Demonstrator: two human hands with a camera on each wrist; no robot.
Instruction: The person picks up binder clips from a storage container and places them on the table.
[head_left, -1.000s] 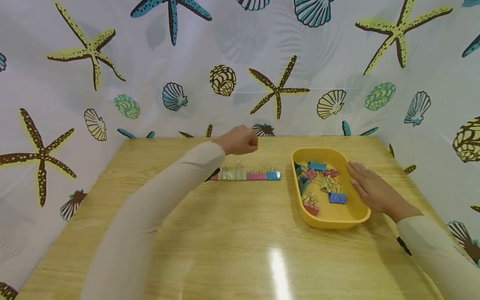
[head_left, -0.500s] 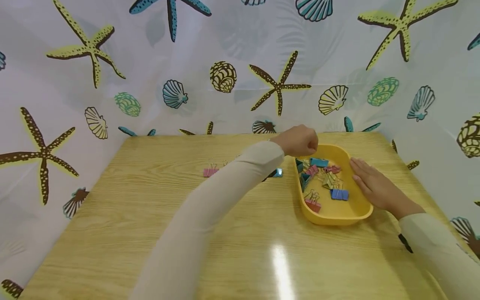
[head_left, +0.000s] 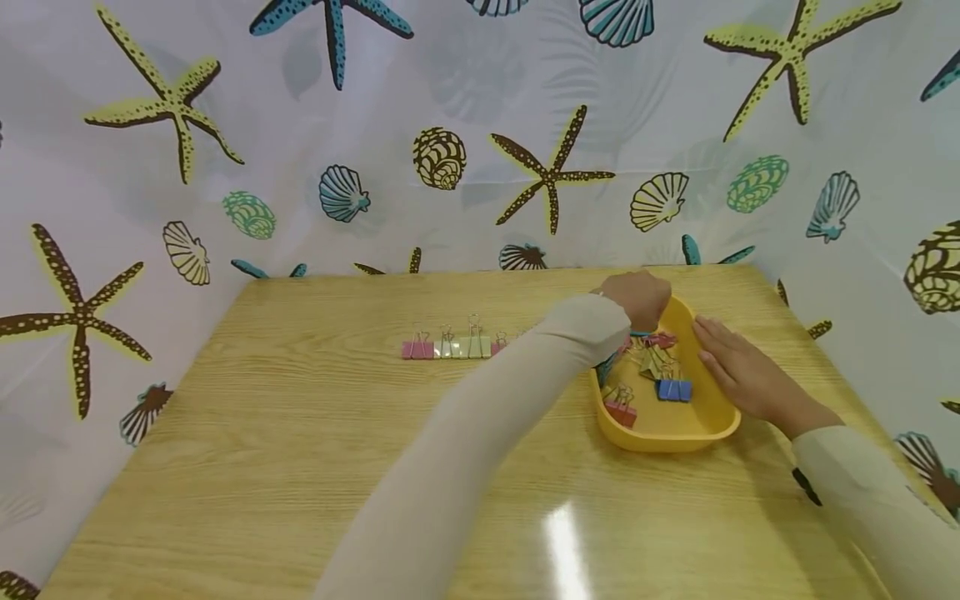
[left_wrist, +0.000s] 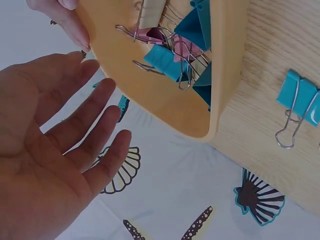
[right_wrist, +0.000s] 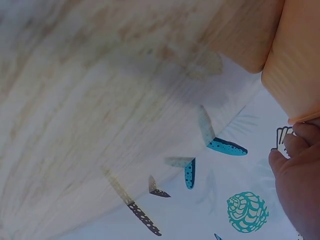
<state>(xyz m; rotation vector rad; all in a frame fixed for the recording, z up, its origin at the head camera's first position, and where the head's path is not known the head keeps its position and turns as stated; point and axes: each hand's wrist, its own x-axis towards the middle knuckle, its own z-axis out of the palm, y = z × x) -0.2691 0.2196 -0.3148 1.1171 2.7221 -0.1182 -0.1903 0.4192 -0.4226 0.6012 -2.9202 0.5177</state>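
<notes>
My left hand (head_left: 637,298) is over the far left part of a yellow tray (head_left: 667,443). In the left wrist view, the left hand (left_wrist: 65,135) has loosely bent, spread fingers holding nothing. Under it in the tray lie binder clips: a blue one (left_wrist: 167,61), dark teal ones (left_wrist: 194,30) and pink ones among them. My right hand (head_left: 750,375) rests on the tray's right rim with extended fingers. Left of the tray stands a row of binder clips, with a pink clip (head_left: 417,350) at its left end; my left sleeve hides the row's right part.
A blue binder clip (left_wrist: 301,97) of the row shows beside the tray in the left wrist view. The wooden table (head_left: 300,450) ends at a white cloth (head_left: 285,167) printed with starfish and shells, behind and at both sides.
My left hand has moved right, from above the row of binder clips to the tray, and is now lower over it. The right hand has stayed at the tray's rim.
</notes>
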